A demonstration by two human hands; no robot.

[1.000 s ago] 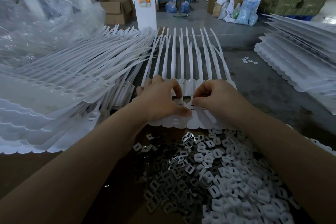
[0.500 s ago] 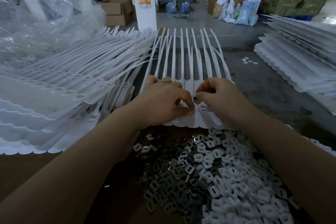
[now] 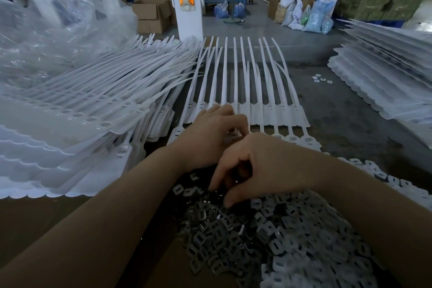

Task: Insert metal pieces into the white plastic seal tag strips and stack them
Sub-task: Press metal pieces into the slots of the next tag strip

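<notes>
We record the seal tag strips [image 3: 245, 91] as white plastic, smooth, with a soft satin sheen. The metal pieces [image 3: 210, 236] are grey, bright and reflective at their edges. The small white clips [image 3: 304, 241] beside them look like matt plastic. We note the stacked strips [image 3: 81, 105] as the same smooth white plastic, and the clear film [image 3: 58, 30] behind them as thin, glossy and crinkled. The floor [image 3: 339, 124] is rough, dull grey concrete.

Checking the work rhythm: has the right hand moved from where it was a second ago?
Yes. The right hand has come back toward the person, off the white strip and down onto the pile of metal pieces.
</notes>
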